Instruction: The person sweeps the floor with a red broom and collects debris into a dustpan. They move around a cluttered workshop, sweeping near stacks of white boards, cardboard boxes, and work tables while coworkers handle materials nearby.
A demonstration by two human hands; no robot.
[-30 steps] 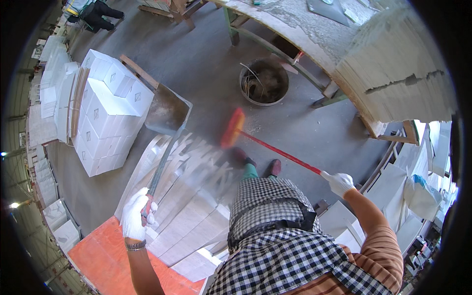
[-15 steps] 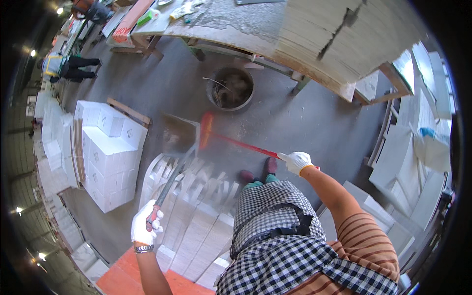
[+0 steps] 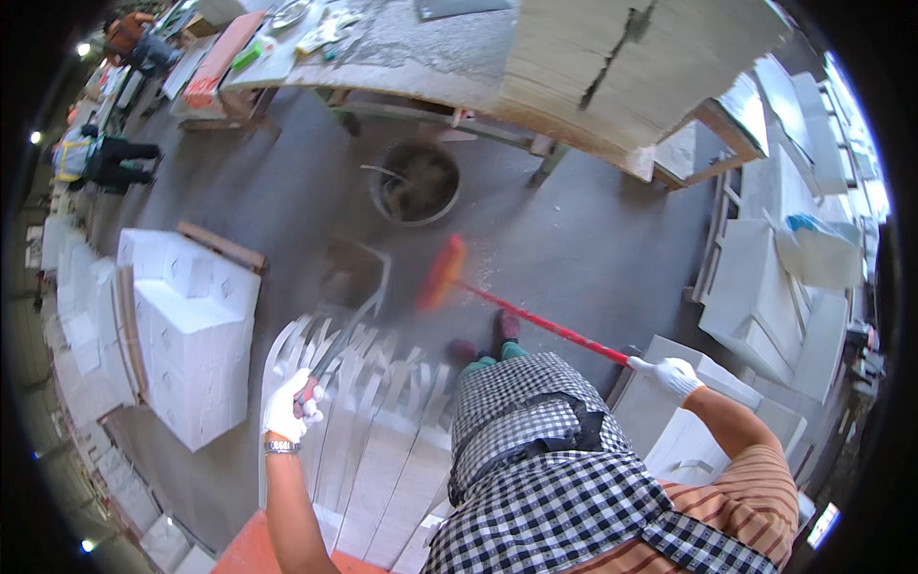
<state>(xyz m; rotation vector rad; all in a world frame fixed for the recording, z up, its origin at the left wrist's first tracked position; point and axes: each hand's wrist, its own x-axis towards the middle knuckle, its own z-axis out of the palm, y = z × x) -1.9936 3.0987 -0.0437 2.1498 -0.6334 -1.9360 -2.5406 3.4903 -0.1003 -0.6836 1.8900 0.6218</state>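
In my right hand [image 3: 669, 375], gloved in white, is the upper end of a broom's red handle. The orange-red head of the broom [image 3: 443, 275] is smeared by motion above the grey floor, to the right of a dustpan [image 3: 384, 277]. My left hand [image 3: 287, 407], also in a white glove, wraps round the red grip of the dustpan's long dark handle. The pan looks brownish inside; what lies in it is too blurred to tell. Pale bits of debris [image 3: 488, 263] are scattered on the floor right of the broom head.
A round dark tub [image 3: 404, 219] with debris stands beyond the dustpan, near a worktable [image 3: 574, 91]. White boxes [image 3: 196, 335] are stacked at left. Strapped pale panels [image 3: 359, 469] lie beside my left arm; more boxes [image 3: 708, 421] stand at right. Two people are far left.
My right hand has moved right and slightly down, drawing the broom head away from the dustpan's edge. The view has shifted a little; my left hand keeps its grip.
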